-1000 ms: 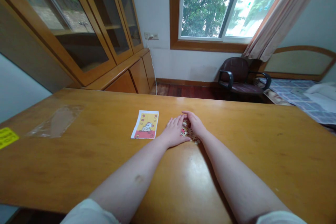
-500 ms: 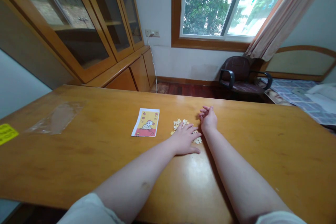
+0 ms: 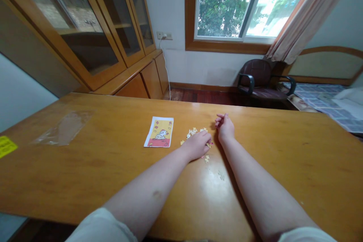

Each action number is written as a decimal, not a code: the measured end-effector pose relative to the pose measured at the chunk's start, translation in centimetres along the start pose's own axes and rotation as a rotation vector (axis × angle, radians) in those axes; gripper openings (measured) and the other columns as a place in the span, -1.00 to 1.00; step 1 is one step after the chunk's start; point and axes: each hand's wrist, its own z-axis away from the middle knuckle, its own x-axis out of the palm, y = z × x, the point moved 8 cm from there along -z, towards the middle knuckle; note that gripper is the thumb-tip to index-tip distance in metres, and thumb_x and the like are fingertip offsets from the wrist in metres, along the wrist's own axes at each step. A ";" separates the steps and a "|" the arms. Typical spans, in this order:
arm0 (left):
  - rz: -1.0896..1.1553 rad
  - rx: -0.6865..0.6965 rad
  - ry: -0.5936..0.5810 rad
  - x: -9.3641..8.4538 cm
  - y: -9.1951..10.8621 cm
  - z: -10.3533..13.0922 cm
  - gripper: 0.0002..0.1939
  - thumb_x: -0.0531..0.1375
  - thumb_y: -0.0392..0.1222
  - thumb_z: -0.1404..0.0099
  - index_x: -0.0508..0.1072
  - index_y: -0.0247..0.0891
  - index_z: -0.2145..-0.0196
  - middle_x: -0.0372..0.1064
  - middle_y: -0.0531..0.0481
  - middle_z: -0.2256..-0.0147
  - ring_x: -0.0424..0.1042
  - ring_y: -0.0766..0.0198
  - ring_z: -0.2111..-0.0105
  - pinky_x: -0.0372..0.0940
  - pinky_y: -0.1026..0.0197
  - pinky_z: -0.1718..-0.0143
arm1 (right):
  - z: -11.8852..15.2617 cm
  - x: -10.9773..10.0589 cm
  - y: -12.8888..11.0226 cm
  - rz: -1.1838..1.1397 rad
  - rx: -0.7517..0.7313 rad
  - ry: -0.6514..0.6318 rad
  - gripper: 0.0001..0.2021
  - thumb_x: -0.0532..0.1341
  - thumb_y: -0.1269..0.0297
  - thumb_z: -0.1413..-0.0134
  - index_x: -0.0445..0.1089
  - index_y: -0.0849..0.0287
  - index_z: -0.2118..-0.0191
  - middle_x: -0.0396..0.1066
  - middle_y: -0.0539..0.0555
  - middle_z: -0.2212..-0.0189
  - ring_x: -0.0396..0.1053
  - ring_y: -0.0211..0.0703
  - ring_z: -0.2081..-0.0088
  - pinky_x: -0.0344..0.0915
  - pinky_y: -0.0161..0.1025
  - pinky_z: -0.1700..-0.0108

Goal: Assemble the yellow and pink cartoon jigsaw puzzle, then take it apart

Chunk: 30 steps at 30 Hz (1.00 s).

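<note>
Several small jigsaw puzzle pieces [image 3: 193, 131], mostly pale yellow with a few pinkish, lie in a loose pile on the table. My left hand [image 3: 197, 145] rests on the pile, its fingers curled down round some pieces; the palm hides part of the heap. One loose piece [image 3: 207, 158] lies just below that hand, and a pale piece [image 3: 221, 175] sits in the glare nearer to me. To the right of the pile, my right hand [image 3: 225, 128] leans on its side, fingers loosely bent and apart, holding nothing. A picture card [image 3: 159, 132] with a white cartoon animal lies left of the pieces.
A clear plastic bag [image 3: 64, 128] lies on the left of the wooden table [image 3: 113, 166], near a yellow label [image 3: 7, 146]. Beyond the far edge stand a glass-door cabinet [image 3: 124, 62] and an office chair [image 3: 256, 77], with a bed [image 3: 317, 92] at right.
My left hand has gone from spread fingers to curled ones on the pile. The pieces have shifted, and loose ones now show nearer to me. My right hand has barely moved.
</note>
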 end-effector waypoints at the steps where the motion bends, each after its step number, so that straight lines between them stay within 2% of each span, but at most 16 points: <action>1: 0.004 -0.031 0.036 -0.5 -0.2 0.1 -0.87 0.06 -0.35 -0.20 0.36 -0.23 0.32 0.34 -0.05 0.27 0.33 0.20 0.24 0.26 0.18 0.19 | 0.0 0.0 0.0 0.001 0.002 0.002 -0.55 0.09 -0.18 -0.04 0.36 0.17 0.37 0.30 -0.07 0.59 0.17 -0.37 0.65 0.12 -0.36 0.60; 5: -0.076 -0.107 0.147 -2.3 -0.5 0.7 -0.85 0.07 -0.31 -0.21 0.41 -0.22 0.29 0.38 -0.08 0.27 0.32 0.14 0.21 0.21 0.08 0.13 | 0.0 0.0 0.1 0.002 0.005 0.002 -0.54 0.09 -0.19 -0.04 0.36 0.18 0.37 0.30 -0.07 0.60 0.17 -0.37 0.65 0.12 -0.35 0.60; 7: -0.094 0.029 0.119 -2.2 1.1 0.9 -0.84 0.09 -0.21 -0.25 0.46 -0.19 0.27 0.42 -0.07 0.24 0.31 0.10 0.14 0.14 0.03 0.05 | -0.1 0.0 0.1 0.007 -0.004 -0.002 -0.55 0.09 -0.18 -0.05 0.37 0.17 0.37 0.30 -0.07 0.60 0.17 -0.37 0.65 0.12 -0.35 0.59; 10: -0.038 0.415 -0.071 -0.4 5.0 1.9 -0.77 0.15 -0.05 -0.26 0.49 -0.09 0.15 0.45 0.00 0.13 0.32 0.13 0.09 0.09 0.05 0.01 | -0.1 0.0 0.2 0.002 -0.008 -0.009 -0.56 0.08 -0.15 -0.08 0.38 0.18 0.38 0.31 -0.06 0.59 0.18 -0.38 0.65 0.12 -0.36 0.59; 11: -0.024 0.494 -0.127 0.2 5.9 2.3 -0.73 0.18 -0.02 -0.25 0.48 -0.06 0.11 0.46 0.01 0.12 0.32 0.14 0.09 0.09 0.06 0.02 | -0.1 0.0 0.3 0.001 -0.007 -0.010 -0.56 0.08 -0.15 -0.08 0.38 0.19 0.38 0.31 -0.06 0.59 0.17 -0.38 0.65 0.12 -0.36 0.60; 14: -0.027 0.561 -0.198 1.5 7.2 2.7 -0.77 0.22 -0.01 -0.22 0.51 -0.05 0.16 0.48 0.03 0.17 0.34 0.14 0.11 0.10 0.07 0.07 | -0.1 0.1 0.3 0.016 -0.009 -0.016 -0.55 0.08 -0.15 -0.09 0.38 0.19 0.38 0.31 -0.06 0.59 0.17 -0.38 0.66 0.13 -0.35 0.61; 18: -0.031 0.523 -0.194 2.0 7.1 2.4 -0.81 0.25 0.00 -0.20 0.51 -0.14 0.33 0.50 0.02 0.27 0.35 0.16 0.15 0.10 0.09 0.09 | -0.1 0.1 0.3 0.022 -0.007 -0.015 -0.56 0.08 -0.14 -0.10 0.37 0.19 0.39 0.30 -0.06 0.59 0.16 -0.39 0.66 0.12 -0.37 0.61; 22: -0.022 0.458 -0.135 1.3 5.7 1.9 -0.80 0.22 -0.03 -0.22 0.46 -0.21 0.42 0.48 0.03 0.36 0.35 0.21 0.22 0.11 0.13 0.08 | -0.1 0.0 0.3 0.029 0.000 -0.016 -0.56 0.09 -0.14 -0.09 0.37 0.19 0.40 0.30 -0.06 0.59 0.16 -0.39 0.65 0.11 -0.37 0.61; 26: -0.047 0.238 -0.002 -0.4 2.5 1.2 -0.87 0.19 -0.12 -0.26 0.48 -0.21 0.36 0.47 0.00 0.34 0.36 0.22 0.22 0.14 0.15 0.10 | 0.2 0.4 -0.1 0.071 -0.027 -0.039 -0.55 0.08 -0.17 -0.06 0.37 0.18 0.40 0.29 -0.06 0.60 0.17 -0.37 0.64 0.11 -0.35 0.59; 30: -0.057 0.078 0.016 -1.2 0.6 0.9 -0.87 0.15 -0.27 -0.29 0.51 -0.18 0.27 0.50 0.03 0.28 0.39 0.23 0.20 0.20 0.18 0.10 | 0.8 1.8 -0.2 0.150 -0.067 -0.146 -0.55 0.11 -0.16 -0.02 0.37 0.19 0.41 0.32 -0.04 0.60 0.24 -0.31 0.58 0.17 -0.33 0.50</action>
